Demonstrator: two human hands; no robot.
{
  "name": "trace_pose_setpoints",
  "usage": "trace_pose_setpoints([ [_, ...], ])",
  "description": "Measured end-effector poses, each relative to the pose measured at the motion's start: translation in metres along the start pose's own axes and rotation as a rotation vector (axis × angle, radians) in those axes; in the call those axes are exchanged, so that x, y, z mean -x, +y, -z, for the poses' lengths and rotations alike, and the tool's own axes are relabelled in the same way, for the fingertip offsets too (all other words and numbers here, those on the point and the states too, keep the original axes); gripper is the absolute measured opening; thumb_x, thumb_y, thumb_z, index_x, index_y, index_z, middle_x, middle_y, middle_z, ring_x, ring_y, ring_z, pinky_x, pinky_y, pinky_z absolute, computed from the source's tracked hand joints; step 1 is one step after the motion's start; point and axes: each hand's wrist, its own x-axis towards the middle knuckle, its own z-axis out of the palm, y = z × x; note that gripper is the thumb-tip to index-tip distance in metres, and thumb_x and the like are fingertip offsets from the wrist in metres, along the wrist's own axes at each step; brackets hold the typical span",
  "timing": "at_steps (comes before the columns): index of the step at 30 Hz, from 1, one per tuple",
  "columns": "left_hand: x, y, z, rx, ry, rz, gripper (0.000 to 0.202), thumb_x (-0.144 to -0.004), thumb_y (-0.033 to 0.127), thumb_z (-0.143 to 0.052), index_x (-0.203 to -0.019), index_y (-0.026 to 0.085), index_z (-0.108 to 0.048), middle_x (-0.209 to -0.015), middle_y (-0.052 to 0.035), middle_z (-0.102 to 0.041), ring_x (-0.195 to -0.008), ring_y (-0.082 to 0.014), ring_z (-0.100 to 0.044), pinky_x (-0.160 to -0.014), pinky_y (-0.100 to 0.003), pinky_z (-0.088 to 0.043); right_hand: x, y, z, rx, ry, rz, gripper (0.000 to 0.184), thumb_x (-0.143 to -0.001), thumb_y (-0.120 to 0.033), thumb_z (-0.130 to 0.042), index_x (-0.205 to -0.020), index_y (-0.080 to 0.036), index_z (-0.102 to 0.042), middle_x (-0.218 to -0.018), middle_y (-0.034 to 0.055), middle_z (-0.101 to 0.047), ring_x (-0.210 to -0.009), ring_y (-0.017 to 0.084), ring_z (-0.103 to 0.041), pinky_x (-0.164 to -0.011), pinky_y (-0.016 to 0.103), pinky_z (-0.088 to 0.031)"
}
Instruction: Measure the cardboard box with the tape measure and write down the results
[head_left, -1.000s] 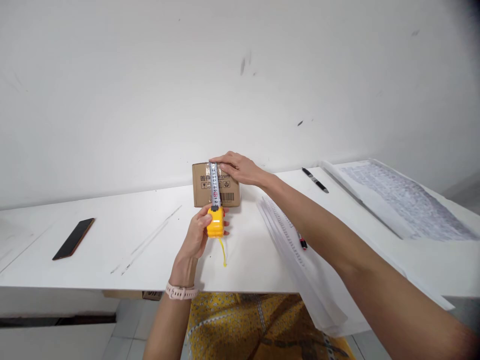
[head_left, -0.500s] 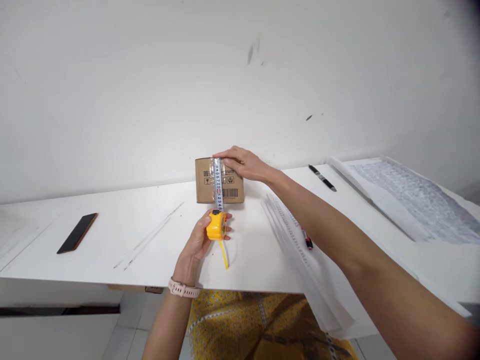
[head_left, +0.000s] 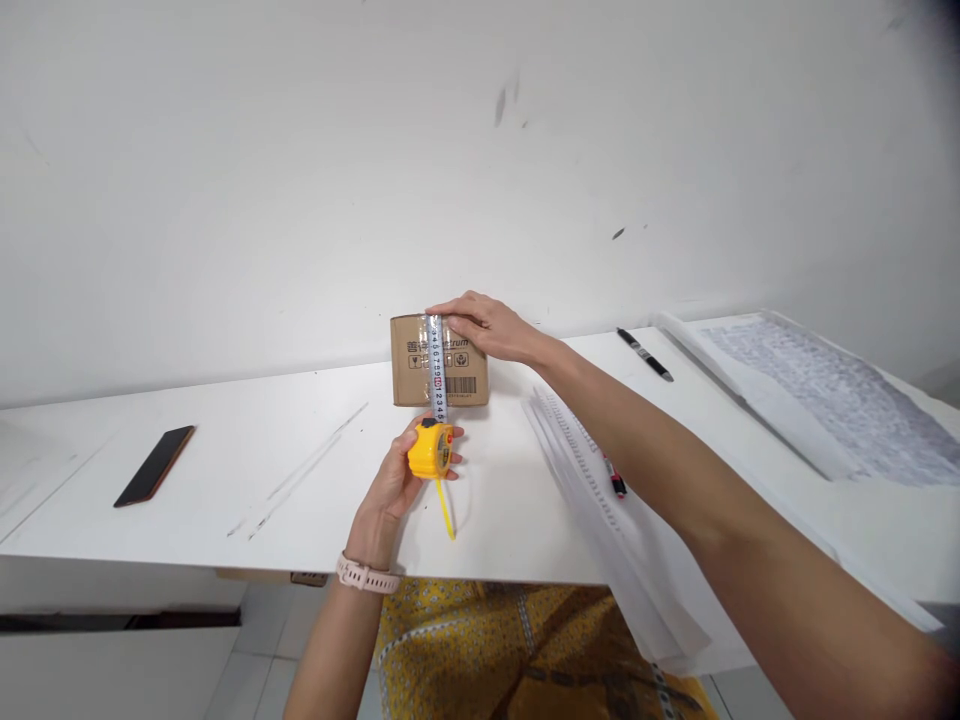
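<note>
A small brown cardboard box stands on the white table against the wall. My left hand is closed round a yellow tape measure just in front of the box. Its white blade runs up the box's front face to the top edge. My right hand lies on top of the box, fingers pressing the blade's end against the upper edge. A yellow wrist strap hangs from the tape measure onto the table.
A dark phone lies at the table's left. Printed paper sheets spread under my right forearm, with a red-capped pen on them. A black marker and a large printed sheet lie at the right.
The view shifted slightly over the second. The tape measure body moved a little down and away from the box, showing more blade. My right hand stays on the box top.
</note>
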Motion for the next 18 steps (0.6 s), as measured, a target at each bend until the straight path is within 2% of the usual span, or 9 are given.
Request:
trace_pose_setpoints([
  [5, -0.003, 0.001, -0.001, 0.002, 0.000, -0.007, 0.052, -0.076, 0.045, -0.073, -0.118, 0.019, -0.055, -0.108, -0.0129, -0.073, -0.075, -0.0246, -0.073, -0.063, -0.035, -0.058, 0.000, 0.000, -0.001, 0.023, 0.003, -0.006, 0.039, -0.098, -0.035, -0.039, -0.130, -0.035, -0.061, -0.109, 0.0070, -0.062, -0.107, 0.026, -0.057, -0.095, 0.050, -0.047],
  [8, 0.005, 0.000, -0.006, 0.007, 0.058, -0.011, 0.052, -0.073, 0.045, -0.075, -0.115, 0.019, -0.057, -0.107, -0.0126, -0.073, -0.076, -0.0252, -0.073, -0.062, -0.035, -0.059, 0.001, -0.002, 0.000, 0.032, 0.019, -0.015, 0.043, -0.098, -0.035, -0.039, -0.139, -0.034, -0.051, -0.123, 0.0063, -0.061, -0.115, 0.028, -0.054, -0.100, 0.052, -0.043],
  [10, 0.020, -0.002, -0.010, 0.025, 0.113, -0.038, 0.050, -0.072, 0.046, -0.075, -0.111, 0.020, -0.059, -0.108, -0.0124, -0.073, -0.076, -0.0253, -0.072, -0.062, -0.035, -0.059, 0.005, -0.006, 0.001, 0.054, 0.018, -0.012, 0.046, -0.097, -0.037, -0.040, -0.141, -0.030, -0.048, -0.130, 0.0078, -0.059, -0.120, 0.029, -0.052, -0.102, 0.051, -0.041],
  [13, 0.054, -0.008, -0.015, 0.042, 0.185, -0.109, 0.051, -0.072, 0.050, -0.072, -0.114, 0.022, -0.062, -0.113, -0.0115, -0.072, -0.079, -0.0250, -0.071, -0.062, -0.035, -0.059, 0.017, -0.016, -0.004, 0.139, 0.003, 0.015, 0.042, -0.097, -0.038, -0.039, -0.132, -0.023, -0.056, -0.128, 0.0108, -0.059, -0.117, 0.028, -0.053, -0.101, 0.049, -0.041],
  [18, 0.102, -0.016, -0.027, -0.017, 0.255, -0.088, 0.047, -0.075, 0.055, -0.066, -0.113, 0.027, -0.065, -0.119, -0.0096, -0.070, -0.087, -0.0305, -0.070, -0.065, -0.041, -0.060, 0.056, -0.038, -0.034, 0.284, -0.032, 0.116, 0.036, -0.098, -0.030, -0.041, -0.129, -0.022, -0.057, -0.132, 0.0108, -0.059, -0.125, 0.027, -0.048, -0.105, 0.046, -0.035],
])
